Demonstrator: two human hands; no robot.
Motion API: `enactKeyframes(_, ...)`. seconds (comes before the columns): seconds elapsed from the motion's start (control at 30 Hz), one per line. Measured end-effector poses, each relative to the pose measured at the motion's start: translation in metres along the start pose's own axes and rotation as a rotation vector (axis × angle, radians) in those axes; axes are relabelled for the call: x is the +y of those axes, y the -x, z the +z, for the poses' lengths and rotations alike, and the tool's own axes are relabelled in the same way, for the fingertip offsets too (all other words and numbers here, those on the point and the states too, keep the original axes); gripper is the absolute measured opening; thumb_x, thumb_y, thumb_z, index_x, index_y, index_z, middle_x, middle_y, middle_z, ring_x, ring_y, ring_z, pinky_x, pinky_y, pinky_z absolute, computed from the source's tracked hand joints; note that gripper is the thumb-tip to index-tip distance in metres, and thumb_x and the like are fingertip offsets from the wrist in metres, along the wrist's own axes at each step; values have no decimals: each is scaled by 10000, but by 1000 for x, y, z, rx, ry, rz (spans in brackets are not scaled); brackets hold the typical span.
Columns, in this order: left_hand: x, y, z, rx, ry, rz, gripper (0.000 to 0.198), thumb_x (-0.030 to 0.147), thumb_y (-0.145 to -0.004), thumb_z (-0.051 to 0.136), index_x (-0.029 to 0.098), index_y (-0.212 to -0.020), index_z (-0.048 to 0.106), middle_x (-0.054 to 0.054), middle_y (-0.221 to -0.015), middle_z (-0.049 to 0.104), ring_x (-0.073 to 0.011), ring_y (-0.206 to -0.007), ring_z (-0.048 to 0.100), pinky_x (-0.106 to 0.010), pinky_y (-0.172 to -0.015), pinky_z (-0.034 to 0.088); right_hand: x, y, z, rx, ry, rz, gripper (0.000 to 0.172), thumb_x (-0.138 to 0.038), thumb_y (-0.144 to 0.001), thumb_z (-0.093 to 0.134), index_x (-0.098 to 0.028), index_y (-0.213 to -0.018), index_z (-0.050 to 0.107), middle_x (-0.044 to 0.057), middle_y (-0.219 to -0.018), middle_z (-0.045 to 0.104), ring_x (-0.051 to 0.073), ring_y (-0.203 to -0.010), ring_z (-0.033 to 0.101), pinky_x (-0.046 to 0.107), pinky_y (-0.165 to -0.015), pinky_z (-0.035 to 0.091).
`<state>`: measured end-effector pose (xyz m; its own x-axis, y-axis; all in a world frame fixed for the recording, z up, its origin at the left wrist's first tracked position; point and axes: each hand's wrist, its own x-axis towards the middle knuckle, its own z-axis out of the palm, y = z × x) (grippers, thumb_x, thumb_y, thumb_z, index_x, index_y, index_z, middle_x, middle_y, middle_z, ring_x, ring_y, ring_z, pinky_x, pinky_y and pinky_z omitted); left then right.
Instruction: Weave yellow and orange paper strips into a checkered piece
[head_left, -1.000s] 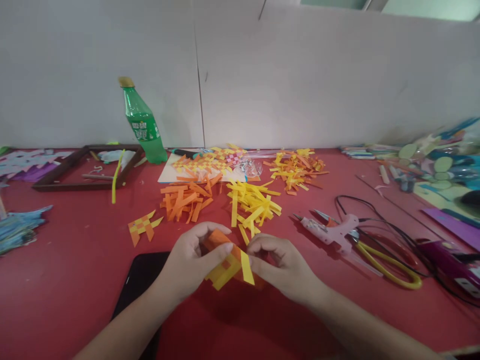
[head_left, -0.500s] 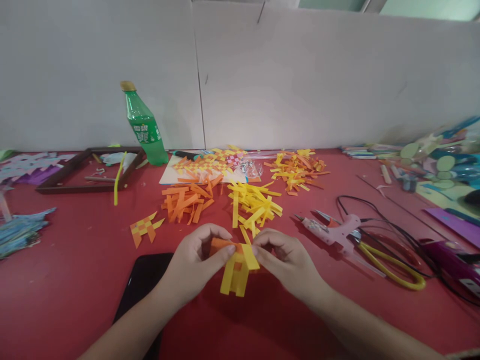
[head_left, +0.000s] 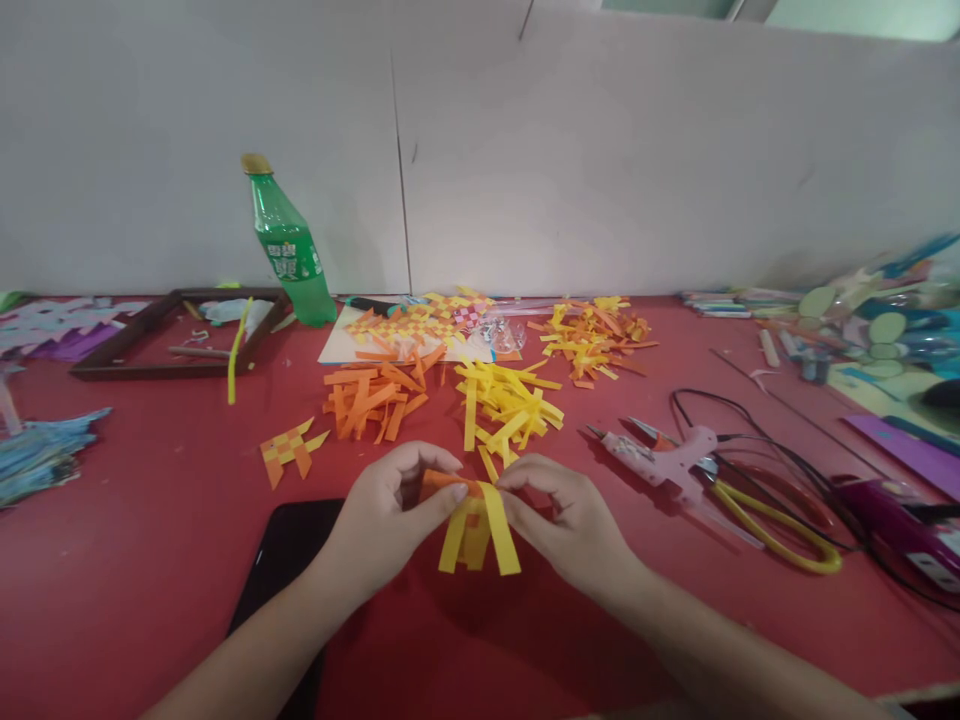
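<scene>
A small weave of orange and yellow paper strips is held between my two hands above the red table. My left hand pinches its orange side, thumb on top. At its right edge, the fingertips of my right hand close on a yellow strip that hangs toward me. Just beyond the hands lie a pile of loose yellow strips and a pile of orange strips. A finished-looking woven paper fish rests flat to the left.
A black phone lies beside my left forearm. Right of my hands are a pink glue gun with its cord and yellow-handled scissors. A green bottle and a brown frame stand near the wall.
The yellow strip at the weave's right edge has swung from sticking out sideways to hanging down toward me. Both hands stay in nearly the same place.
</scene>
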<state>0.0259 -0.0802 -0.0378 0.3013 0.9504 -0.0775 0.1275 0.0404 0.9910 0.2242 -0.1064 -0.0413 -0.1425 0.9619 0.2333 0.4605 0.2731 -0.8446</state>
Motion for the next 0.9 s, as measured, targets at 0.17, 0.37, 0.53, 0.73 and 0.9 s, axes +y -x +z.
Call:
enactKeyframes(0.17,1,0,0,19,-29,10,202,325,-795,693,184,-923,626,-32,-852,679,-170,-785,641,-276,-706,504,1,0,1,2,-11,8,159,-286,-856,582,-197,-762,674,40,-758,679,155,-699,627,270,-624,484)
enactKeyframes(0.37,2,0,0,56,-12,31,194,334,-820,670,189,-935,612,-11,-811,648,-149,-747,615,-246,-659,491,4,0,1,-24,-63,29,109,-276,-816,647,-193,-747,666,25,-744,663,138,-675,614,258,-634,489)
enactKeyframes(0.53,1,1,1,53,2,26,213,329,-811,672,191,-959,604,-12,-831,647,-150,-764,616,-246,-671,495,4,-1,0,-73,-133,72,142,-293,-840,637,-192,-742,652,17,-740,654,129,-681,598,247,-650,481)
enactKeyframes(0.73,-1,-1,0,18,-25,4,211,318,-811,662,199,-975,605,-12,-865,656,-152,-787,621,-257,-700,491,8,0,0,-54,-7,-16,145,-262,-885,578,-193,-796,669,33,-785,673,145,-730,622,256,-659,484)
enactKeyframes(0.9,-5,-2,0,-53,1,-61,192,313,-823,655,198,-970,608,-29,-932,655,-167,-851,643,-276,-740,492,12,2,2,73,179,-225,185,-216,-829,664,-203,-1012,645,46,-880,689,177,-827,638,294,-733,515)
